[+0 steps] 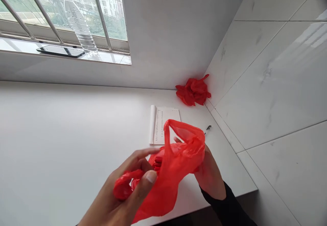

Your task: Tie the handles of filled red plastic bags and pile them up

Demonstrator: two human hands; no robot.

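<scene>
A thin red plastic bag (166, 185) is held up between my two hands over the front edge of the white table. My left hand (127, 185) has one bunched handle of the bag in its curled fingers, with thumb and forefinger apart at the bag's mouth. My right hand (211, 171) is at the bag's right side, under gathered plastic, and most of its fingers are hidden. The other handle stands up as a loop above the bag. Something shiny and dark red (157, 164) shows in the mouth; its kind I cannot make out.
Behind the bag lies an open notepad (167, 117) with rows of writing, and a pen (208, 128) to its right. A crumpled red plastic bag (192, 91) sits in the back corner by the tiled wall. On the windowsill are a water bottle (81, 28) and a flat dark-edged device (60, 51).
</scene>
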